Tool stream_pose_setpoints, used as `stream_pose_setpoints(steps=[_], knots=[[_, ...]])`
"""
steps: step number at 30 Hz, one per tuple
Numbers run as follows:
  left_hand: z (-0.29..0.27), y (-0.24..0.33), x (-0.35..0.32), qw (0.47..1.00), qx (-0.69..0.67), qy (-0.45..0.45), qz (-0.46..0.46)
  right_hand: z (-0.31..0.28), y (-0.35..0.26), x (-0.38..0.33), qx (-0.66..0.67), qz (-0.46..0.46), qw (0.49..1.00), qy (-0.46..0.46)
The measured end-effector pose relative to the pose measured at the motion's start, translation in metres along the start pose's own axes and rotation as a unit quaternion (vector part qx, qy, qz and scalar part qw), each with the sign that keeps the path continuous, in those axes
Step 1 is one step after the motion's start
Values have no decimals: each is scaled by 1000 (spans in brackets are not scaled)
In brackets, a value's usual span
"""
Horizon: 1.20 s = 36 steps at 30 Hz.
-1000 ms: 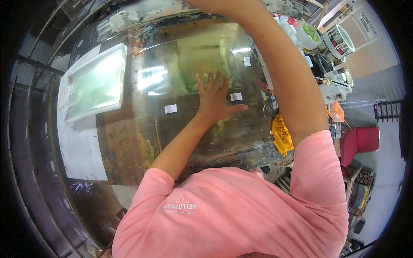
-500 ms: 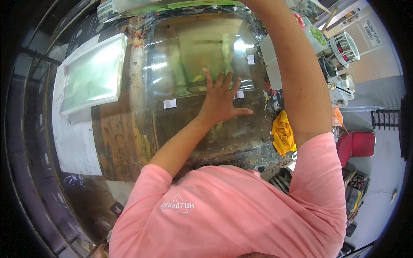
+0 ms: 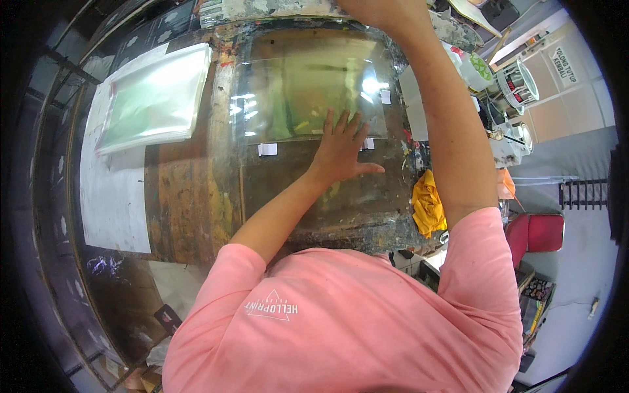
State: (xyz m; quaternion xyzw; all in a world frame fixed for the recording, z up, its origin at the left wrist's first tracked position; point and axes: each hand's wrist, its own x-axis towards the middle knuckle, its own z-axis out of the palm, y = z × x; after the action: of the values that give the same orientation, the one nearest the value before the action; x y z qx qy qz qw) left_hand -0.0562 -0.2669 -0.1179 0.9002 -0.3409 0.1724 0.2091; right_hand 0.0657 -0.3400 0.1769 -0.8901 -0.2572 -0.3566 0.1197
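We see the left hand (image 3: 341, 149) lying flat with fingers spread on a clear plastic sheet (image 3: 308, 98) that covers the stained, dark desk (image 3: 196, 196). Its grip is wide and holds nothing; the palm simply presses down near the sheet's lower edge, just beside a small white tape tab (image 3: 369, 143). Another white tab (image 3: 267, 149) sits at the same edge further left, and a third (image 3: 385, 96) sits on the sheet's right side.

The right hand (image 3: 377, 10) reaches up along the far edge of the desk, at the sheet's top right corner. It is cut off by the rim of the view, so we cannot tell how its grip stands or whether it holds anything.

To the left of the sheet lies a stack of clear plastic bags (image 3: 154, 98) on white paper (image 3: 114, 196), well apart from both hands. A yellow cloth (image 3: 427, 203) hangs at the desk's right edge, below the right forearm. A red stool (image 3: 538, 230) stands further right.
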Motion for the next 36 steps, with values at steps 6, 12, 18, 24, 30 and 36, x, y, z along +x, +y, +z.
stream_pose_setpoints(steps=[6, 12, 18, 24, 30, 36], knots=[[6, 0, -5, 999, -31, -7, -13, 0, -2, -2, -9, 14, 1000, -16], [8, 0, -5, 999, -26, -16, -19, -5, -7, -3, 7, 30, 999, -23], [-25, -3, -3, 996, -39, 61, -51, -2, -5, -3, 8, 25, 1000, -1], [-157, -71, -7, 807, -414, 232, -350, 15, -8, -49, -57, 44, 995, -74], [-168, -73, -61, 857, -321, 109, -388, 33, -11, -148, 105, -27, 955, -277], [-113, -76, -112, 923, 51, 38, -380, 68, -28, -217, 133, 38, 923, -358]])
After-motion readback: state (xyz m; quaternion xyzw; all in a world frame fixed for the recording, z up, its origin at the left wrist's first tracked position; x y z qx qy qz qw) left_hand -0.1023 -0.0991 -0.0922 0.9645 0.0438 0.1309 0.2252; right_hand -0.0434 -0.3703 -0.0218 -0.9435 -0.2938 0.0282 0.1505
